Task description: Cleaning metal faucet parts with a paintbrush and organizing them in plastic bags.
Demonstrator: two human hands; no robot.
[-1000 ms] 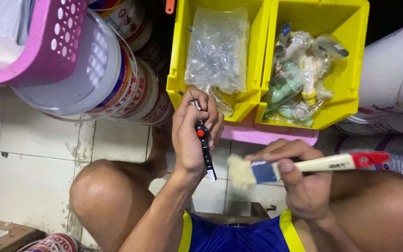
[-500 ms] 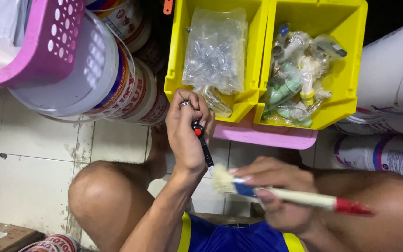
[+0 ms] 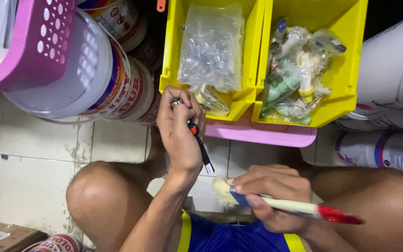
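Observation:
My left hand is raised in front of the yellow bins and closed around a small metal fitting with a black and red lever handle that hangs down below the palm. My right hand sits lower, over my lap, gripping a paint brush with pale bristles, a blue ferrule and a cream handle with a red end. The bristles point left, just below the left hand's lever handle.
Two yellow bins on a pink tray hold bagged fittings and plastic taps. White paint buckets and a pink basket stand left, more buckets right. Tiled floor and a cardboard box lie at the lower left.
My right hand has carried the brush downward and toward my lap, tilting the handle's red end lower. My left hand has stayed near the bins with the fitting.

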